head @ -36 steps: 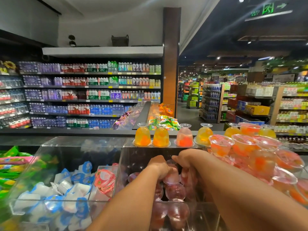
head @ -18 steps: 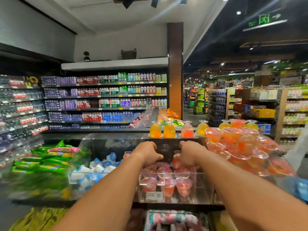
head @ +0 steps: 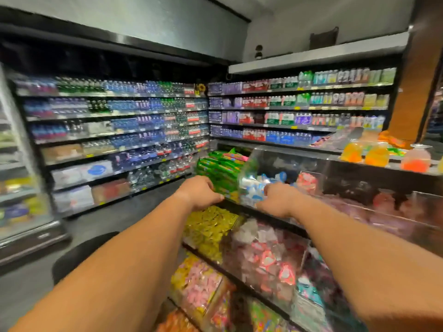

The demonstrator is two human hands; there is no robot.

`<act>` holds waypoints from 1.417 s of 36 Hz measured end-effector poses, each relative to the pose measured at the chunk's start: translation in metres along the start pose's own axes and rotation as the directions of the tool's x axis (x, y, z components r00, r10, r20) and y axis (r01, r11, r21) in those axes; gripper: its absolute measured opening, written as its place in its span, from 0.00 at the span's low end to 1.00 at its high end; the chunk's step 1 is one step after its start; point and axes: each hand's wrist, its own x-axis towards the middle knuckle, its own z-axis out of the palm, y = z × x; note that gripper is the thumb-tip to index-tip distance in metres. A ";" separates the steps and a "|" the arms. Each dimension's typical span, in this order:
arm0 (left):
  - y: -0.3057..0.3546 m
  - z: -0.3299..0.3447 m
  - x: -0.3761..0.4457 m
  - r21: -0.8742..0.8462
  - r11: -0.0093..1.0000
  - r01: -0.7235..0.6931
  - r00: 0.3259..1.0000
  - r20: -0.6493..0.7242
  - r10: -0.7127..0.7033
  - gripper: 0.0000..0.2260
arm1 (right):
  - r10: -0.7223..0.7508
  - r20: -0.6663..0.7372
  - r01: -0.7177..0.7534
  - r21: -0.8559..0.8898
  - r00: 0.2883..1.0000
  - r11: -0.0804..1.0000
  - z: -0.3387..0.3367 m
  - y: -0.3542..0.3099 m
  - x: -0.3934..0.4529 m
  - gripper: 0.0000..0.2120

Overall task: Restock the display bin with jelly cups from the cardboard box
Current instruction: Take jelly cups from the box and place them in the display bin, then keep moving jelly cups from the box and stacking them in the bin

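My left hand hung before the green snack packets, fingers curled downward (holding nothing visible). My right hand reached the clear bin; its fingers were hidden. Jelly cups stood on the ledge to the right.

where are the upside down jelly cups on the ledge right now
In the head view they stand at the far right on the top ledge of the candy display: orange jelly cups and a red one, behind the clear bins and right of both hands.
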 end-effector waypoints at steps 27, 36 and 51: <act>-0.329 -0.015 -0.168 -0.044 0.784 0.619 0.785 0.041 -0.618 0.21 | -0.446 0.302 0.354 0.315 0.842 0.881 0.172 -0.366 0.018 0.17; -0.420 0.037 -0.077 -0.047 0.762 0.646 0.762 0.101 -0.640 0.08 | -0.418 0.382 0.304 0.325 0.824 0.896 0.244 -0.404 0.120 0.15; -0.596 0.135 0.087 -0.058 0.694 0.718 0.692 0.167 -0.702 0.05 | -0.285 0.481 0.158 0.288 0.829 0.944 0.383 -0.482 0.321 0.24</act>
